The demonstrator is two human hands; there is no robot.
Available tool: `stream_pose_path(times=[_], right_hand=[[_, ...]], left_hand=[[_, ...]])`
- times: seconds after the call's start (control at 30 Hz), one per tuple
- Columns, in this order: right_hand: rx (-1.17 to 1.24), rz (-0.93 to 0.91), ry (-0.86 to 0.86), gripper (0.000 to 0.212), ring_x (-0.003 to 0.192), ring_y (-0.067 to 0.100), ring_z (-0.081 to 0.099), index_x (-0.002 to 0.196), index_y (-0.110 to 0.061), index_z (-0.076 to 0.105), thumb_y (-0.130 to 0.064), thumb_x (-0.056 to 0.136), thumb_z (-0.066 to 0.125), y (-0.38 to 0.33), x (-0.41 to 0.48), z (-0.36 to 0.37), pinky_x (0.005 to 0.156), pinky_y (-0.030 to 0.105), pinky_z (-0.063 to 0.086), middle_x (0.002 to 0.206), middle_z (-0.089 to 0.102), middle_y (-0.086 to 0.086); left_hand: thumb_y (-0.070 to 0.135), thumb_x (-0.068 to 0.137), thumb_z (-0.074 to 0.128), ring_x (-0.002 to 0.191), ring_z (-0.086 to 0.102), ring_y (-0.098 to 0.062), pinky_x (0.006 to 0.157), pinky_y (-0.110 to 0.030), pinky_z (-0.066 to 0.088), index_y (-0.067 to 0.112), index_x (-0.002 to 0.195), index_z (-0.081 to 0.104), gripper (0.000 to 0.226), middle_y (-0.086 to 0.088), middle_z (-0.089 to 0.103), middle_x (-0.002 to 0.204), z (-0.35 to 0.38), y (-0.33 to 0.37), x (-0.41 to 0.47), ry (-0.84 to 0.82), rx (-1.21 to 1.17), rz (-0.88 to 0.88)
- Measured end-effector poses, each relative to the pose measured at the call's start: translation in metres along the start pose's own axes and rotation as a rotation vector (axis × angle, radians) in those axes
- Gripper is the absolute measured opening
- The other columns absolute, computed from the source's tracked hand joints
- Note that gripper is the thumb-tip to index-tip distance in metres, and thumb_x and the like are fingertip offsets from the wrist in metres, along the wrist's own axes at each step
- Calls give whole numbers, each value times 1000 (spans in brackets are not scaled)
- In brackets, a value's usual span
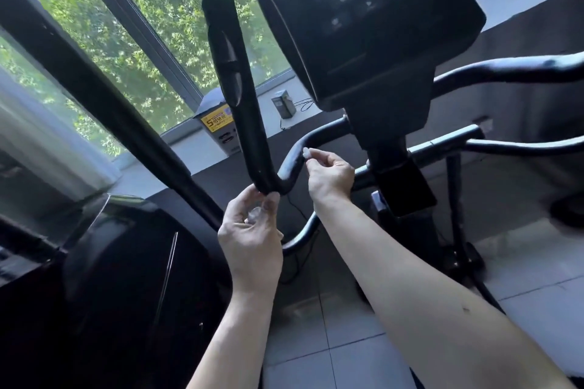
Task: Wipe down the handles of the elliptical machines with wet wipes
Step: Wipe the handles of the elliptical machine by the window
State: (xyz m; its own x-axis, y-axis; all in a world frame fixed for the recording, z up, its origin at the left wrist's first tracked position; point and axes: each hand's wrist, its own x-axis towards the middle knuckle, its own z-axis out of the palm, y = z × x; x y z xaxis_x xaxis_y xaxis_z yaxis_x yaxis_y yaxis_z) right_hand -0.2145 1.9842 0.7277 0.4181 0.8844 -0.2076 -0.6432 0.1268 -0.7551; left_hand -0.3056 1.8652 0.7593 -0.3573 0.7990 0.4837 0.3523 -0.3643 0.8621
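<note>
Black handle (pixel 240 98), one: left hand (pixel 252 230) grips its bend, right hand (pixel 330 172) pinches one white wipe (pixel 306 153).

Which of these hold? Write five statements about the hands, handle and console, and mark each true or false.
1. The left hand touches the bend of the handle. True.
2. The right hand rests flat on the console. False: it is below the console, pinching something small and white at the curved bar.
3. The handle rises upright in front of the window. True.
4. Both hands wear gloves. False: they are bare.
5. The console is lit. False: it is dark.
</note>
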Motion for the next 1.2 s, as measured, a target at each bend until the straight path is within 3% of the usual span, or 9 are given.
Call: stream_pose_path(times=[0.27, 0.43, 0.57, 0.73, 0.83, 0.9, 0.97, 1.1, 1.2], right_hand=[[124, 261, -322, 13, 63, 14, 62, 91, 1, 72, 12, 91, 64, -3, -36, -42, 61, 18, 53, 74, 69, 8], [151, 101, 173, 18, 65, 14, 67, 79, -10, 78, 7, 86, 76, -19, 28, -25, 66, 22, 55, 67, 73, 0], [247, 46, 241, 23, 67, 11, 70, 77, -14, 77, 8, 86, 76, -18, 47, -12, 76, 24, 59, 74, 75, 0], [156, 107, -13, 21, 77, 16, 73, 77, -8, 76, 10, 87, 74, -3, 28, -5, 88, 28, 61, 79, 77, 4], [151, 154, -99, 20, 72, 16, 72, 81, -2, 72, 13, 92, 66, -2, 12, -8, 73, 21, 62, 85, 74, 12], [69, 175, -125, 19, 68, 16, 71, 83, -3, 72, 12, 93, 66, -3, 2, -14, 64, 18, 59, 88, 74, 15], [16, 204, -161, 16, 65, 16, 71, 87, -1, 72, 12, 93, 64, -2, -10, -20, 59, 17, 56, 89, 73, 18], [21, 263, -221, 11, 64, 15, 70, 95, 4, 72, 13, 91, 68, -4, -37, -29, 67, 19, 60, 85, 72, 17], [-44, 248, -276, 12, 69, 16, 70, 90, 0, 75, 11, 90, 71, -18, -59, -36, 78, 22, 61, 85, 74, 15]], left_hand=[[23, 90, 79, 54, 55, -25, 42, -30, 45, 36, 101, 74, 18, -11, 75, 95, 2, -4, 0, -11, -61, -39], [18, 90, 78, 53, 52, -21, 42, -22, 44, 19, 108, 73, 19, -3, 76, 89, 0, -4, 2, -18, -81, -76], [17, 89, 78, 56, 53, -22, 46, -21, 48, 15, 112, 73, 23, 6, 75, 83, -3, -5, 4, -34, -82, -75], [15, 89, 78, 52, 51, -21, 44, -24, 46, 21, 105, 73, 17, -1, 74, 81, -3, -6, 5, -50, -113, -25], [15, 90, 78, 57, 57, -19, 54, -33, 52, 22, 105, 74, 18, -1, 76, 88, -3, -7, 6, -61, -130, -34], [18, 89, 80, 69, 64, -23, 69, -47, 57, 23, 106, 75, 18, -3, 77, 94, -4, -9, 7, -62, -116, -44], [19, 89, 80, 74, 66, -28, 74, -50, 57, 25, 105, 74, 18, -3, 77, 96, -4, -9, 7, -61, -122, -57], [23, 89, 80, 73, 68, -37, 72, -44, 56, 33, 101, 73, 17, -5, 76, 93, -4, -5, 7, -66, -122, -61], [22, 91, 79, 68, 67, -30, 72, -44, 58, 31, 104, 72, 18, -7, 76, 92, -6, -6, 7, -76, -108, -86]])
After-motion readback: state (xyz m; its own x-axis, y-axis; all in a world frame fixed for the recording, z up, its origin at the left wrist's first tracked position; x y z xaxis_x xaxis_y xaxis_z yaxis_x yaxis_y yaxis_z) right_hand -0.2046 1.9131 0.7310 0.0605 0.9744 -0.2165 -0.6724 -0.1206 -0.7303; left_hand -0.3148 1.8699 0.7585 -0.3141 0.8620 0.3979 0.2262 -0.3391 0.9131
